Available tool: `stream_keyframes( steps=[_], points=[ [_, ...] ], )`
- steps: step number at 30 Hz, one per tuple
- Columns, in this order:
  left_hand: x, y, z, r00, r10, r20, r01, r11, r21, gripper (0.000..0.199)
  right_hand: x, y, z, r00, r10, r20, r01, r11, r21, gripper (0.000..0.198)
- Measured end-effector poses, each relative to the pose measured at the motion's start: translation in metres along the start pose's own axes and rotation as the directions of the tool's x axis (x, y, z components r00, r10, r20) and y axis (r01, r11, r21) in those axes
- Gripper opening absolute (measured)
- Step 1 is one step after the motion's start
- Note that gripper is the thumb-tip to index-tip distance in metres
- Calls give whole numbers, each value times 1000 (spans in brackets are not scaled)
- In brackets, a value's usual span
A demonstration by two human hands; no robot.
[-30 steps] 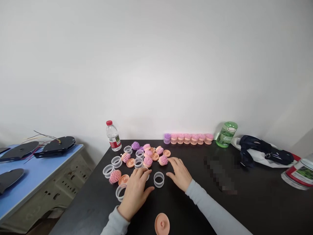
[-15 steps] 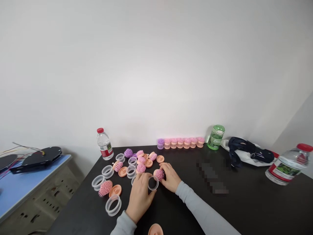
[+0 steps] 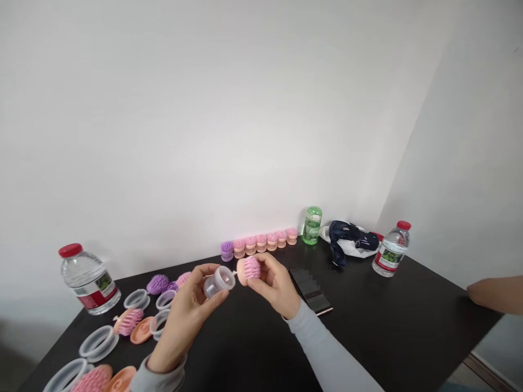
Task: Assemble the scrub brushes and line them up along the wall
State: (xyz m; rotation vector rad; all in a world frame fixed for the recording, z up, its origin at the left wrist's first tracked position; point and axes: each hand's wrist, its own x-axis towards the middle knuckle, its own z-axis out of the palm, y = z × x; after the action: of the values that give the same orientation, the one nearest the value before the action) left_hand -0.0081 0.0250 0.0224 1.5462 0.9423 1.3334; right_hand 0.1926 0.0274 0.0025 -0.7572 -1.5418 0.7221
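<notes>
Above the black table, my left hand is closed around a translucent plastic ring-shaped piece, its opening tilted to the right. Facing it, my right hand grips a pink bristled brush head by its bristle side. A small stem on its peach base points at the ring piece, very near the opening; whether they touch I cannot tell. To the left lie loose parts: clear rings, a peach disc, a pink brush head and a purple one.
Several assembled brushes stand in a row by the wall. A green bottle, a dark bundle and a phone-like dark slab are to the right. Water bottles stand at both sides. Another person's arm rests at the right edge.
Both hands have lifted off the table, bringing the clear ring piece and the pink brush head face to face. The view has swung right, and a person's arm now shows at the right edge.
</notes>
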Motion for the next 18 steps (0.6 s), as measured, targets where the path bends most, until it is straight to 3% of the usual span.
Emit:
stream_keyframes(
  steps=[6, 12, 18],
  points=[
    [-7, -5, 11, 991, 93, 100, -88, 995, -46, 42, -3, -29, -19, 999, -36, 29, 34, 998, 59, 26],
    [-10, -5, 12, 991, 111, 72, -113, 993, 20, 43, -5, -30, -17, 995, -44, 92, 49, 997, -58, 34],
    [-15, -4, 13, 987, 121, 106, -120, 993, -16, 44, -7, -34, -15, 986, -47, 158, 64, 992, -110, 39]
  ],
)
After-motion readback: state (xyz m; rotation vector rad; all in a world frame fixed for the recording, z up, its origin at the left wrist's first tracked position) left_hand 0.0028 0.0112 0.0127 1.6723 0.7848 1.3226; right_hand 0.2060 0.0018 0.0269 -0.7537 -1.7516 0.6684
